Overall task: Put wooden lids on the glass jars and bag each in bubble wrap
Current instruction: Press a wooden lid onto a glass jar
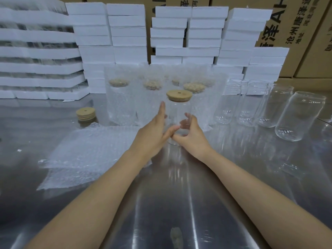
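A brushed stainless-steel table (179, 203) fills the near side, its top streaked with pale bands of reflected light. Along its far edge, stacks of white foam slabs (125, 33) rise in uneven columns, and to the left longer foam trays (36, 53) lie piled in layers. Behind them all stand brown cardboard cartons (296, 24) printed with black Chinese characters, closing off the back like a wall.

Both bare forearms reach forward and converge, the left hand (152, 132) open with straight fingers pointing up beside a tall clear glass jar (177, 109), the right hand (193, 136) curling fingers and thumb round its lower part.
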`<state>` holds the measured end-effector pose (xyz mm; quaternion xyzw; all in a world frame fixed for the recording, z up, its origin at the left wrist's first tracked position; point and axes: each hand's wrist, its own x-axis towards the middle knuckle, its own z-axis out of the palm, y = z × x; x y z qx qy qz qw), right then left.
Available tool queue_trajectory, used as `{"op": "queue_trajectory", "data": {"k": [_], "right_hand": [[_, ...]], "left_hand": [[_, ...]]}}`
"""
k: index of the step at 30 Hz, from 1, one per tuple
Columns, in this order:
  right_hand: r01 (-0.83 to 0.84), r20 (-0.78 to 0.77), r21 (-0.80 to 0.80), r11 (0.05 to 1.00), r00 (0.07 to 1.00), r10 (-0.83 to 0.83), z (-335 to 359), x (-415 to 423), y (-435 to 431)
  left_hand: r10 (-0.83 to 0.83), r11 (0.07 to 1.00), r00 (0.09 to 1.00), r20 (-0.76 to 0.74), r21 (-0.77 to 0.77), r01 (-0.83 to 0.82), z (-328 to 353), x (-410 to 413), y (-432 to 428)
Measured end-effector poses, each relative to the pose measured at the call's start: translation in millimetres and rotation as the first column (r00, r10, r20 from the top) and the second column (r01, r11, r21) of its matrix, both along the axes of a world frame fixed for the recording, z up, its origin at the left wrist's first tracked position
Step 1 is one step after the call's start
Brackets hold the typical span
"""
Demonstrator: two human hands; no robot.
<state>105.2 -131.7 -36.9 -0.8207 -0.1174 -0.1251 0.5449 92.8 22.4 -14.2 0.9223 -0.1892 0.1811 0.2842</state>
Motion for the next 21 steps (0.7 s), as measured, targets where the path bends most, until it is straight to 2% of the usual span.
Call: {"op": "queue_trajectory", "data": {"k": [2,3,5,7,10,11,13,17,21], "right_hand": [[0.013,-0.002,-0.012,1.000,1.000,-0.013,-1,3,-6],[0.009,-0.002,-0.022,1.000,1.000,-0.009,-2,5,-8],[0.010,0.003,-0.038,0.999,1.000,-0.010,-3,6,-9],[0.006,0.004,-0.056,0.998,1.000,-0.006,-4,8,-8],[-0.012,0.001,-0.074,0.997,1.000,0.013,-5,9,-9],[-0.018,0.000,-0.077,0.997,1.000,0.018,-5,8,-9],[-0.028,-0.001,-0.089,0.996,1.000,0.028,-5,8,-9],[-0.034,0.009,-0.106,0.994,0.999,0.035,-3,6,-9],[-0.037,0.018,-0.099,0.994,0.999,0.039,-4,6,-8]], "left_hand": [[0.151,0.963,0.977,0.151,0.199,-0.180,7,0,6],[0.220,0.933,0.948,0.229,0.236,-0.273,11,-3,7],[0.362,0.865,0.893,0.268,0.260,-0.429,17,-8,10],[0.512,0.779,0.838,0.187,0.311,-0.545,20,-11,13],[0.663,0.695,0.742,-0.095,0.447,-0.564,18,-10,21],[0.679,0.692,0.713,-0.172,0.474,-0.544,17,-8,23],[0.672,0.704,0.704,-0.230,0.494,-0.511,13,-6,26],[0.585,0.771,0.789,-0.189,0.431,-0.469,14,-8,22],[0.498,0.854,0.858,-0.127,0.247,-0.458,22,-11,17]]}}
